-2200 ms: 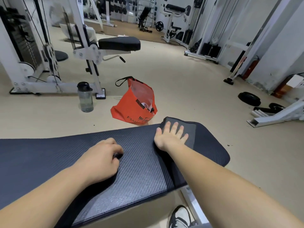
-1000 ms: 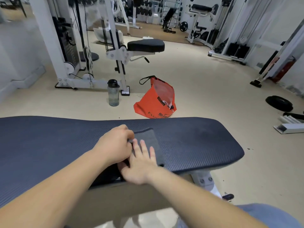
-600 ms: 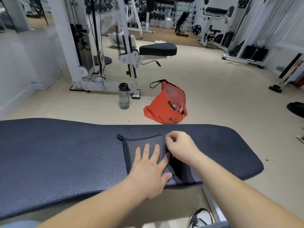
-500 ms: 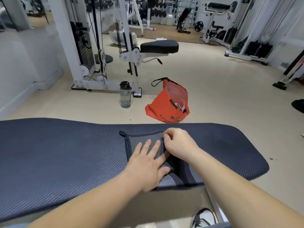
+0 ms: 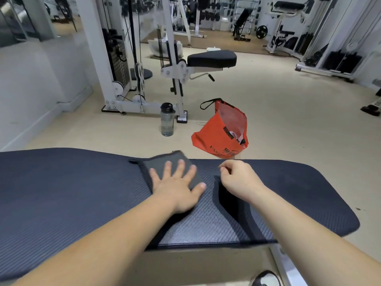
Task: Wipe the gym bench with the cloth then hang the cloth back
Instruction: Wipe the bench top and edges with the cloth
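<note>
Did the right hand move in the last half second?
Yes: the right hand has come away rightward along the bench, off the cloth edge it touched.

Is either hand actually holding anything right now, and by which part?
Nothing is gripped. The left hand presses flat on the cloth, fingers spread; the right hand is curled beside it, apart, with nothing visible in it.

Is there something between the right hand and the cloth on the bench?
Nothing visible. Only bare bench pad separates the right hand from the cloth, which the left hand presses flat.
</note>
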A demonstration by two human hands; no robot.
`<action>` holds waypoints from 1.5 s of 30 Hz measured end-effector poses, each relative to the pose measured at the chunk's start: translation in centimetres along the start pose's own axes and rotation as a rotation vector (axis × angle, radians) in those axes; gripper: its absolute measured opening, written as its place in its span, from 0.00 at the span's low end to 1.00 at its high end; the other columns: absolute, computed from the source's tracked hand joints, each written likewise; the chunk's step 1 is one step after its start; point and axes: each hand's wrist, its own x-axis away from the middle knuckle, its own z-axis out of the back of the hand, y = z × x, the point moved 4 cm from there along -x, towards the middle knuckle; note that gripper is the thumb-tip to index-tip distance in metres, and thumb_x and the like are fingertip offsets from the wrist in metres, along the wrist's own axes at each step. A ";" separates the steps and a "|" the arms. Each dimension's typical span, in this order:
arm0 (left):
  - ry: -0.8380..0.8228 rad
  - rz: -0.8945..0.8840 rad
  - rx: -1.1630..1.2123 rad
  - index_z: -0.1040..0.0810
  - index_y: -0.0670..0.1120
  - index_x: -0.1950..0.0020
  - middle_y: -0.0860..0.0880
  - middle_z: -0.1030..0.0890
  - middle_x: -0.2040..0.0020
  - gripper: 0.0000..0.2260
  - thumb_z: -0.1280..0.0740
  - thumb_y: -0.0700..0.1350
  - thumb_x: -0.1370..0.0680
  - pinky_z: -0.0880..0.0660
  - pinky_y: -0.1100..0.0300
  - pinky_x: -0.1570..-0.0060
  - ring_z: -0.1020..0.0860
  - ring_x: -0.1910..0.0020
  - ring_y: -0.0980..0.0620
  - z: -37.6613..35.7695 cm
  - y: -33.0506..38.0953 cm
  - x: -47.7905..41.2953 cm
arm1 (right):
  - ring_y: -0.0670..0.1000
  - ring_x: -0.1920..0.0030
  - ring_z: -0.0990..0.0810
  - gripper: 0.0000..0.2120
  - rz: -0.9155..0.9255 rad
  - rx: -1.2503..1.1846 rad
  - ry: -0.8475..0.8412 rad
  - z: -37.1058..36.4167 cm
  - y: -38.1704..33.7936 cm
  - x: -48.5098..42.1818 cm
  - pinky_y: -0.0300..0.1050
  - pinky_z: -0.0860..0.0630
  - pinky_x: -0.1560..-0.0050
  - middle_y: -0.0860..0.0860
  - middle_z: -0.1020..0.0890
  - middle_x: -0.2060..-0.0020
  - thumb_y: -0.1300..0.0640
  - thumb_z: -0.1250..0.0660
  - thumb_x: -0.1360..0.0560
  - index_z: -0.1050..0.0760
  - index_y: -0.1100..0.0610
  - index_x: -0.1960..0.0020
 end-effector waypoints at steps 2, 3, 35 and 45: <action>-0.021 -0.214 -0.048 0.58 0.65 0.20 0.55 0.62 0.17 0.32 0.59 0.72 0.23 0.67 0.28 0.29 0.66 0.19 0.43 -1.3 3.3 3.0 | 0.55 0.48 0.18 0.12 -0.003 -0.011 0.017 0.1 -0.3 0.0 0.54 0.20 0.44 0.49 0.15 0.51 0.53 0.40 0.21 0.18 0.51 0.47; -0.034 -0.318 -0.079 0.58 0.65 0.20 0.55 0.61 0.17 0.31 0.59 0.70 0.22 0.68 0.28 0.29 0.66 0.19 0.43 -2.0 4.4 4.7 | 0.55 0.48 0.18 0.12 -0.002 -0.022 0.020 0.0 -0.7 -0.1 0.54 0.20 0.45 0.49 0.15 0.51 0.53 0.40 0.21 0.18 0.51 0.48; 0.082 0.234 0.063 0.56 0.64 0.19 0.59 0.57 0.17 0.25 0.56 0.62 0.16 0.58 0.39 0.21 0.59 0.18 0.51 -1.4 -12.7 10.8 | 0.57 0.46 0.17 0.12 0.161 -0.184 -0.205 -7.8 -12.3 -0.7 0.52 0.20 0.43 0.51 0.14 0.50 0.53 0.39 0.20 0.19 0.50 0.41; 0.042 -0.239 -0.047 0.46 0.61 0.19 0.56 0.49 0.16 0.24 0.52 0.59 0.16 0.61 0.33 0.24 0.58 0.17 0.47 -0.3 -0.3 0.8 | 0.57 0.34 0.22 0.23 -0.026 -0.235 0.050 -3.9 -7.9 -3.7 0.49 0.27 0.43 0.54 0.19 0.34 0.63 0.41 0.22 0.25 0.55 0.28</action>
